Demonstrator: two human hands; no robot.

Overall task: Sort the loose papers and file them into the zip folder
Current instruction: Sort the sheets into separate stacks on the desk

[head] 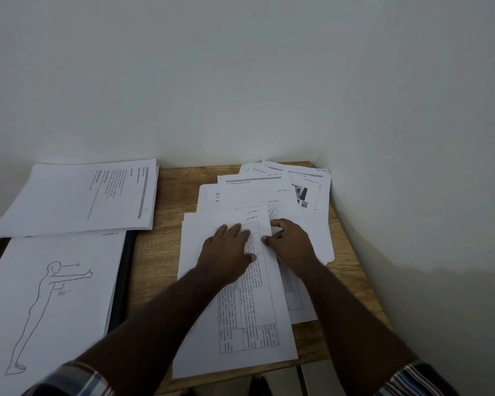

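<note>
Sorting step. Sorted stacks (77,195) lie left, over a dark folder edge (123,281). Left hand (226,250) presses flat on the table-printed sheet (240,310); right hand (292,241) pinches its edge. Next: lift it free of the fanned loose papers (269,192).

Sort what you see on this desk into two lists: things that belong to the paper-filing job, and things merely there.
Belongs to the job:
- fanned loose papers
- table sheet under the left hand and right hand
- figure-drawing stack
- text-page stack
- dark folder edge

Merely there:
- wooden desk
- wall
</note>
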